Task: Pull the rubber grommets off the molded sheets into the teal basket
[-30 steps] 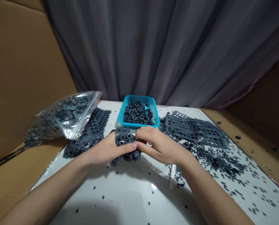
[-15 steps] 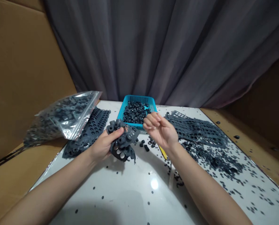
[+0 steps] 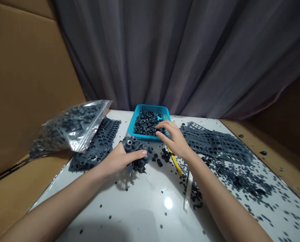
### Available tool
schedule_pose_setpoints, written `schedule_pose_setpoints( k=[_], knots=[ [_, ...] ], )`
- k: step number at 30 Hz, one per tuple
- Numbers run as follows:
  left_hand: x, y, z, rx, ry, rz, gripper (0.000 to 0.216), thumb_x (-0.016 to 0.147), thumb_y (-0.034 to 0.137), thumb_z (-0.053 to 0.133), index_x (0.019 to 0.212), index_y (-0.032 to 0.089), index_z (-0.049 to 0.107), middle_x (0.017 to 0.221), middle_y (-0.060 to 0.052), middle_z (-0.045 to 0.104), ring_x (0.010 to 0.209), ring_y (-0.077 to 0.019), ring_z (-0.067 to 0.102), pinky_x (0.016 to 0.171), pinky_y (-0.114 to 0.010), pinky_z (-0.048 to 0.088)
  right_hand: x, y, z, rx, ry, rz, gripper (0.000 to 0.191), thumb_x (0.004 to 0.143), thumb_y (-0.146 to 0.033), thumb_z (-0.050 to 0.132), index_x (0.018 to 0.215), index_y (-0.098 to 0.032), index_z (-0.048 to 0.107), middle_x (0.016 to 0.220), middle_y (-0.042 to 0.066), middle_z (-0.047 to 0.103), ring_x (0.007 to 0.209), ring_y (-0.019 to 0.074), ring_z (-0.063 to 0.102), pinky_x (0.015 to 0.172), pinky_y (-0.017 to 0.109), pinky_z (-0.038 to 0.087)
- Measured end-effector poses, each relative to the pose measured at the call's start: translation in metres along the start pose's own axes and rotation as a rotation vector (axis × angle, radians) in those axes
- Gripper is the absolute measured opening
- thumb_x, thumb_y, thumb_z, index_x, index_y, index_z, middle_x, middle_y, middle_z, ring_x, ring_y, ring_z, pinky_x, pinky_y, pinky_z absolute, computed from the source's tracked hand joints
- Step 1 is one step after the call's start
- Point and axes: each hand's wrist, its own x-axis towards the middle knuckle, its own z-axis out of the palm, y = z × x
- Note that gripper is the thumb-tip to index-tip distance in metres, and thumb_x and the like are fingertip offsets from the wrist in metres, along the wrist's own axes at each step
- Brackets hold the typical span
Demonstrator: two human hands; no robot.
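Note:
My left hand grips a bent dark grey rubber sheet studded with small rings, thumb pressed across it, just above the white table. My right hand reaches over the near rim of the blue basket, its fingers curled and close together at the basket's front right corner; whether they hold anything is hidden. The basket is full of loose black rubber rings. A few loose rings lie on the table between my hands.
A clear plastic bag of rings lies at the left on a stack of rubber sheets. Punched-out sheets and scattered scraps cover the right side. A yellow tool lies beside my right wrist. Cardboard walls and a grey curtain enclose the table.
My right hand left the sheet, rose, then reached forward to the basket's rim. My left hand kept hold of the sheet and lowered it. Loose rings now lie between my hands.

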Motion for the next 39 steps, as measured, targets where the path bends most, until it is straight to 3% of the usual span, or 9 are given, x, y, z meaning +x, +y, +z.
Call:
schedule_pose_setpoints(
  k=[3, 7, 14, 21, 26, 31, 34, 36, 39],
  knots=[
    [0.000, 0.003, -0.003, 0.081, -0.009, 0.034, 0.027, 0.076, 0.031, 0.070, 0.099, 0.018, 0.069, 0.096, -0.005, 0.072, 0.098, -0.0238, 0.063, 0.088, -0.035, 0.048, 0.000, -0.038, -0.012, 0.098, -0.292, -0.190, 0.020, 0.089, -0.038, 0.051, 0.078, -0.021, 0.052, 0.076, 0.002, 0.058, 0.075, 0.0179, 0.052, 0.075, 0.034, 0.038],
    [0.000, 0.006, -0.007, 0.173, -0.044, 0.081, 0.028, 0.079, 0.031, 0.065, 0.103, 0.017, 0.069, 0.101, -0.006, 0.072, 0.100, -0.0250, 0.062, 0.090, -0.036, 0.047, -0.004, -0.060, -0.012, 0.032, -0.389, -0.229, 0.025, 0.089, -0.037, 0.051, 0.071, -0.020, 0.046, 0.067, -0.001, 0.052, 0.064, 0.0148, 0.045, 0.069, 0.033, 0.034],
    [-0.004, 0.010, -0.012, 0.306, -0.176, 0.126, 0.027, 0.078, 0.034, 0.067, 0.100, 0.019, 0.067, 0.102, -0.005, 0.070, 0.095, -0.0221, 0.062, 0.085, -0.033, 0.047, -0.007, -0.058, -0.010, 0.420, -0.398, -0.106, 0.032, 0.090, -0.034, 0.050, 0.063, -0.019, 0.043, 0.062, -0.003, 0.042, 0.060, 0.0119, 0.039, 0.057, 0.026, 0.029],
    [-0.001, -0.003, -0.011, -0.039, -0.107, 0.070, 0.025, 0.071, 0.038, 0.072, 0.083, 0.016, 0.070, 0.081, -0.003, 0.070, 0.081, -0.0192, 0.062, 0.078, -0.030, 0.048, -0.011, -0.061, 0.021, 1.243, -0.272, 0.240, 0.031, 0.079, -0.035, 0.060, 0.058, -0.018, 0.045, 0.056, -0.004, 0.034, 0.055, 0.0105, 0.030, 0.053, 0.025, 0.020],
    [0.004, -0.007, -0.007, -0.221, -0.064, 0.030, 0.023, 0.064, 0.035, 0.078, 0.074, 0.016, 0.071, 0.069, -0.001, 0.069, 0.074, -0.0185, 0.063, 0.080, -0.030, 0.047, -0.012, -0.060, 0.036, 1.500, -0.161, 0.369, 0.031, 0.071, -0.030, 0.065, 0.052, -0.018, 0.044, 0.053, -0.004, 0.036, 0.055, 0.0112, 0.030, 0.053, 0.025, 0.021],
    [0.009, -0.015, -0.009, -0.353, 0.000, -0.065, 0.028, 0.056, 0.034, 0.083, 0.073, 0.014, 0.071, 0.066, -0.002, 0.069, 0.064, -0.0159, 0.061, 0.067, -0.027, 0.047, -0.009, -0.051, 0.039, 1.586, -0.144, 0.419, 0.035, 0.072, -0.030, 0.061, 0.052, -0.020, 0.035, 0.052, -0.005, 0.027, 0.051, 0.0113, 0.021, 0.051, 0.025, 0.022],
    [0.008, -0.014, -0.012, -0.438, 0.037, -0.107, 0.036, 0.052, 0.038, 0.085, 0.074, 0.015, 0.070, 0.065, -0.001, 0.068, 0.061, -0.0144, 0.060, 0.062, -0.025, 0.048, -0.003, -0.039, 0.029, 1.562, -0.013, 0.361, 0.040, 0.081, -0.034, 0.050, 0.054, -0.022, 0.022, 0.051, -0.006, 0.017, 0.049, 0.0125, 0.016, 0.052, 0.027, 0.026],
    [0.006, -0.012, -0.013, -0.384, 0.025, -0.086, 0.035, 0.055, 0.039, 0.084, 0.077, 0.016, 0.070, 0.066, 0.000, 0.067, 0.062, -0.0134, 0.060, 0.062, -0.024, 0.049, 0.001, -0.026, 0.018, 1.386, 0.045, 0.290, 0.039, 0.085, -0.039, 0.045, 0.056, -0.023, 0.024, 0.053, -0.006, 0.019, 0.050, 0.0133, 0.020, 0.053, 0.028, 0.029],
    [0.003, -0.007, -0.014, -0.212, -0.019, -0.038, 0.030, 0.063, 0.039, 0.080, 0.081, 0.016, 0.070, 0.075, -0.001, 0.069, 0.069, -0.0140, 0.061, 0.066, -0.024, 0.049, 0.005, 0.000, 0.005, 0.821, 0.052, 0.234, 0.029, 0.083, -0.041, 0.051, 0.064, -0.022, 0.043, 0.060, -0.003, 0.036, 0.057, 0.0149, 0.034, 0.059, 0.030, 0.032]
  ],
)
